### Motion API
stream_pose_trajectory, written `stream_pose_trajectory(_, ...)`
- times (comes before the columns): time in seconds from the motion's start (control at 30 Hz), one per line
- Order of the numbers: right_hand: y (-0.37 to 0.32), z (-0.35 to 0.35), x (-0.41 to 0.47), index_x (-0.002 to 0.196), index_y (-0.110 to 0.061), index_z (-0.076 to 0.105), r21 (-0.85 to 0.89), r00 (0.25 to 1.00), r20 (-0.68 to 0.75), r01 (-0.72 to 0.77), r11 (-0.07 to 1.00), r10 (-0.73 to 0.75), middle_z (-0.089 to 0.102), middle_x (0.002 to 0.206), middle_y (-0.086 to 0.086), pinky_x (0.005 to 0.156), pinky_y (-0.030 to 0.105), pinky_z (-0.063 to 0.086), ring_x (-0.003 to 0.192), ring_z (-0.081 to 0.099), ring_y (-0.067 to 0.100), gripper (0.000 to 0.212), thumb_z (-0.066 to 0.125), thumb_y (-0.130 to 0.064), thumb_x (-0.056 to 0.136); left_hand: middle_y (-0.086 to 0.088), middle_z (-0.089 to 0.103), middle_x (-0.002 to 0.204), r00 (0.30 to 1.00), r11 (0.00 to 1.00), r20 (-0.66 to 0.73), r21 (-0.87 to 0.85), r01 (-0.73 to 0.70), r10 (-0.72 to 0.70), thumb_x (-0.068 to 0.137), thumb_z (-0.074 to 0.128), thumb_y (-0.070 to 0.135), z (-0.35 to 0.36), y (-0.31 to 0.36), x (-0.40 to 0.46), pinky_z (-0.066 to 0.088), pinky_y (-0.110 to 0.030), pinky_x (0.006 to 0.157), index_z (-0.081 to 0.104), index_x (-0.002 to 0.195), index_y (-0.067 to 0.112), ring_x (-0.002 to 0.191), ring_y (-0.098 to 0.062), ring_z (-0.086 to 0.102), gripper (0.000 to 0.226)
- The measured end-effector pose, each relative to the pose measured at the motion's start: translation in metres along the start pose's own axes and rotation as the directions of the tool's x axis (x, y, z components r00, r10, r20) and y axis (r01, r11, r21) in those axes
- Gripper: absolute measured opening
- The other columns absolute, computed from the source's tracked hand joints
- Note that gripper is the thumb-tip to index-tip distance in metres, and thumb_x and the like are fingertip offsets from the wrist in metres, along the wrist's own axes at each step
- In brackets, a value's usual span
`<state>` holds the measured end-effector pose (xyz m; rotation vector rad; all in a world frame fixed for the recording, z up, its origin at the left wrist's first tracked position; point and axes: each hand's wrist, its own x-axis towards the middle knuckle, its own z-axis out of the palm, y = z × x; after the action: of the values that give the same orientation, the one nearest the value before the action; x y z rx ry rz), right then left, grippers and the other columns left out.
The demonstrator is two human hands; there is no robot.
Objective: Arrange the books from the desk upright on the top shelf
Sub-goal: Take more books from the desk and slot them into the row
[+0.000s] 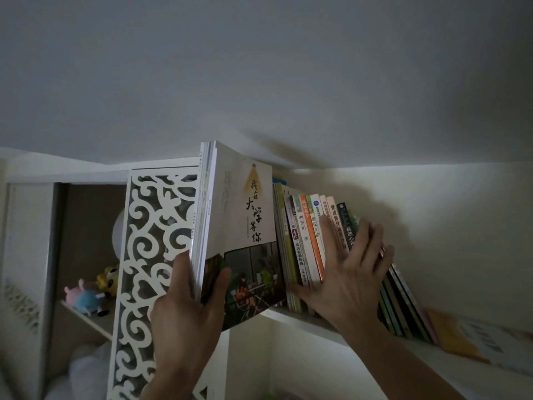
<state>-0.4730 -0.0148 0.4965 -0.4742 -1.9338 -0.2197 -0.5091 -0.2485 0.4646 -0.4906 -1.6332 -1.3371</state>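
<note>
Left hand (187, 301) grips large books (230, 226) nearing the top shelf (302, 317); right hand (349, 272), fingers straight, braces shelved books (305, 241); arranging apparently well advanced, this bundle unplaced.

Left hand (184, 310): mine, bare, no ring, no watch, no glove. Wrist and forearm bare as far as the lower edge of the view; no sleeve or cuff shows.

Right hand (350, 280): mine, bare, no ring on the fingers that show. Fingernails short and unpainted where visible. Wrist bare, no strap or bracelet; forearm uncovered down to the bottom of the view, with no sleeve in sight.
</note>
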Motion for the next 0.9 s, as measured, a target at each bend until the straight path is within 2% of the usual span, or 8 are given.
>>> stream_pose_trajectory(0.13,0.004,-0.002,0.003,0.162,-0.030,0.022,0.013,1.000,0.003,-0.015,1.000,0.015,0.022,0.158,0.031,0.112,0.069,0.025,0.145,0.022,0.054,0.136,0.039,-0.106,0.050,0.003,0.051,0.056,1.000,1.000,0.002,-0.016,0.019,-0.019,0.085,0.078,0.033,-0.003,-0.001,-0.003,0.046,-0.035,0.039,0.039,0.085,0.021,0.046,-0.012,0.055,0.040)
stream_pose_trajectory(0.2,0.011,-0.003,0.003,0.162,-0.030,0.022,0.013,1.000,0.001,-0.015,1.000,0.015,0.023,0.157,0.030,0.111,0.065,0.028,0.144,0.024,0.052,0.138,0.055,-0.100,0.048,0.003,0.055,0.059,0.999,0.999,0.016,-0.029,0.031,-0.030,0.086,0.077,0.033,-0.007,-0.002,-0.005,0.051,-0.040,0.042,0.041,0.086,0.022,0.049,-0.010,0.058,0.038)
stream_pose_trajectory(0.27,0.016,-0.003,0.004,0.162,-0.031,0.022,0.014,1.000,0.000,-0.008,1.000,0.009,0.023,0.157,0.030,0.110,0.063,0.029,0.142,0.026,0.051,0.139,0.059,-0.097,0.045,0.007,0.058,0.062,0.999,0.998,0.025,-0.053,0.043,-0.041,0.086,0.077,0.032,-0.010,-0.003,-0.006,0.053,-0.039,0.044,0.043,0.088,0.023,0.058,-0.008,0.063,0.036)
stream_pose_trajectory(0.37,0.018,-0.001,0.006,0.162,-0.032,0.022,0.020,1.000,0.000,-0.015,1.000,0.015,0.023,0.157,0.030,0.109,0.063,0.029,0.141,0.027,0.052,0.139,0.055,-0.099,0.044,0.008,0.058,0.062,0.999,0.997,0.031,-0.070,0.042,-0.040,0.085,0.078,0.030,-0.013,-0.004,-0.007,0.049,-0.031,0.045,0.043,0.089,0.022,0.069,0.000,0.065,0.036)
stream_pose_trajectory(0.5,0.017,0.001,0.004,0.161,-0.033,0.024,0.031,1.000,-0.011,-0.017,0.999,0.017,0.022,0.158,0.030,0.109,0.065,0.029,0.142,0.026,0.052,0.138,0.061,-0.097,0.045,0.010,0.060,0.064,0.998,0.997,0.015,-0.052,0.064,-0.063,0.084,0.080,0.031,-0.016,-0.005,-0.006,0.054,-0.036,0.049,0.047,0.092,0.022,0.053,-0.010,0.061,0.034)
stream_pose_trajectory(0.63,0.016,0.004,0.004,0.162,-0.034,0.023,0.053,1.000,-0.016,-0.026,0.998,0.027,0.019,0.160,0.028,0.112,0.069,0.024,0.145,0.022,0.052,0.139,0.065,-0.094,0.044,0.006,0.062,0.069,0.997,0.996,0.012,-0.055,0.075,-0.074,0.083,0.080,0.030,-0.017,-0.011,-0.006,0.059,-0.042,0.053,0.049,0.097,0.020,0.059,-0.014,0.064,0.035)
stream_pose_trajectory(0.77,0.015,0.006,0.004,0.161,-0.033,0.023,0.065,0.999,-0.019,-0.031,0.997,0.032,0.018,0.161,0.028,0.112,0.071,0.023,0.146,0.020,0.053,0.138,0.061,-0.096,0.045,0.011,0.062,0.074,0.997,0.995,-0.015,-0.064,0.076,-0.077,0.080,0.083,0.026,-0.018,-0.015,-0.007,0.051,-0.028,0.055,0.052,0.100,0.020,0.065,-0.005,0.061,0.037)
stream_pose_trajectory(0.9,0.018,0.006,0.003,0.162,-0.035,0.022,0.080,0.999,-0.026,-0.020,0.997,0.022,0.017,0.161,0.027,0.111,0.067,0.024,0.145,0.021,0.052,0.133,0.059,-0.095,0.049,0.012,0.062,0.077,0.996,0.995,-0.015,-0.063,0.082,-0.083,0.081,0.082,0.029,-0.021,-0.018,-0.008,0.059,-0.039,0.057,0.051,0.103,0.024,0.067,-0.006,0.062,0.038)
